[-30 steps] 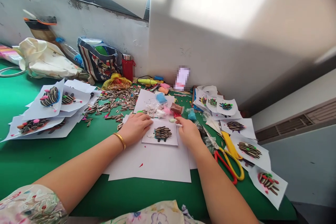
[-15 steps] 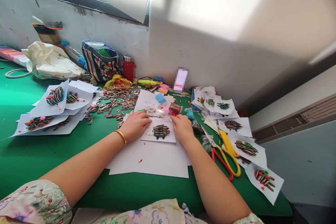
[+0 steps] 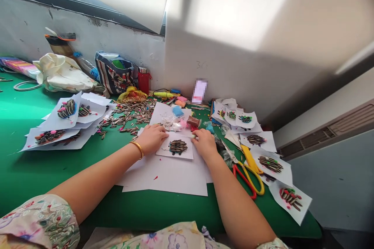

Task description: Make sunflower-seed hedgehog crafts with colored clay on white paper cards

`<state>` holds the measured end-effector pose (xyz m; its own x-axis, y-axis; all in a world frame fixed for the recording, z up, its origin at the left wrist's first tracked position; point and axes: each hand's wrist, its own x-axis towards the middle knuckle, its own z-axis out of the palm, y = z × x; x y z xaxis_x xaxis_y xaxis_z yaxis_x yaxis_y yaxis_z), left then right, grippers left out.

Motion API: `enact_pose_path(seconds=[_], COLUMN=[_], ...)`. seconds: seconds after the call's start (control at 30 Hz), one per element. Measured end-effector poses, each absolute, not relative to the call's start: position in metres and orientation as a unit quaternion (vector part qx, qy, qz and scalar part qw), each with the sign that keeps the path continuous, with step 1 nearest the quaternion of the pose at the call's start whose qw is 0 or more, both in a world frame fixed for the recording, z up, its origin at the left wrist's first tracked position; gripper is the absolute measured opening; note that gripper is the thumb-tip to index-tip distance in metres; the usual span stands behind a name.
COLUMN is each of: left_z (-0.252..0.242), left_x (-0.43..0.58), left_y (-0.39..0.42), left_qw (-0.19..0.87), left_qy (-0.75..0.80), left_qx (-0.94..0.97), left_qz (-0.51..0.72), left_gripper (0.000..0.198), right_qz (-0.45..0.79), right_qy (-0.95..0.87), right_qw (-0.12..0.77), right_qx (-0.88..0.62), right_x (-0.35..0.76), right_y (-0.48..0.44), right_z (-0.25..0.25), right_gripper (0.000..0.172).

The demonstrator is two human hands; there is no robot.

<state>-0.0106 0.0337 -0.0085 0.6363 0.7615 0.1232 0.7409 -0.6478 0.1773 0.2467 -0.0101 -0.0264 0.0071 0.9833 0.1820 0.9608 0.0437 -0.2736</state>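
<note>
A small white paper card (image 3: pixel 182 153) with a hedgehog shape made of striped sunflower seeds (image 3: pixel 178 146) lies on larger white sheets (image 3: pixel 169 175) on the green table (image 3: pixel 43 171). My left hand (image 3: pixel 152 139), with a gold bangle on the wrist, rests on the card's left edge, fingers curled and pressing down. My right hand (image 3: pixel 204 143) sits at the card's upper right corner, fingers pinched on a small pale bit I cannot make out. Small lumps of coloured clay (image 3: pixel 178 111) lie just beyond the card.
Loose sunflower seeds (image 3: pixel 128 114) are scattered behind my left hand. Finished seed cards are stacked at left (image 3: pixel 67 120) and spread at right (image 3: pixel 271 165). Red and yellow scissors (image 3: pixel 248 177) lie by my right forearm. Bags (image 3: pixel 115 72), a red bottle (image 3: pixel 143 79) and a wall stand at the back.
Both hands stay at the card; the right hand has drawn slightly closer to its upper right corner. The camera view has shifted a little, so everything sits slightly lower and further right.
</note>
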Motion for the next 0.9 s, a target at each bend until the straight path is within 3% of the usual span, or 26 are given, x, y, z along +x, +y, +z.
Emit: enact_pose_path(seconds=[0.2, 0.43, 0.67, 0.9], left_z=[-0.003, -0.023, -0.028, -0.032], left_x=[-0.002, -0.003, -0.008, 0.000], left_y=[0.037, 0.034, 0.037, 0.038], left_qw=[0.051, 0.029, 0.052, 0.035], left_qy=[0.442, 0.446, 0.341, 0.341], left_qx=[0.894, 0.878, 0.920, 0.926], left_qz=[0.056, 0.172, 0.185, 0.155], left_gripper=[0.029, 0.025, 0.021, 0.020], right_qz=[0.040, 0.094, 0.137, 0.131], right_qy=[-0.685, -0.707, -0.704, -0.707], right_qw=[0.209, 0.263, 0.259, 0.243], right_qx=[-0.696, -0.649, -0.647, -0.651], right_x=[0.256, 0.247, 0.238, 0.237], right_y=[-0.013, -0.014, -0.017, -0.016], right_z=[-0.019, -0.029, -0.030, -0.030], right_gripper=[0.020, 0.029, 0.031, 0.029])
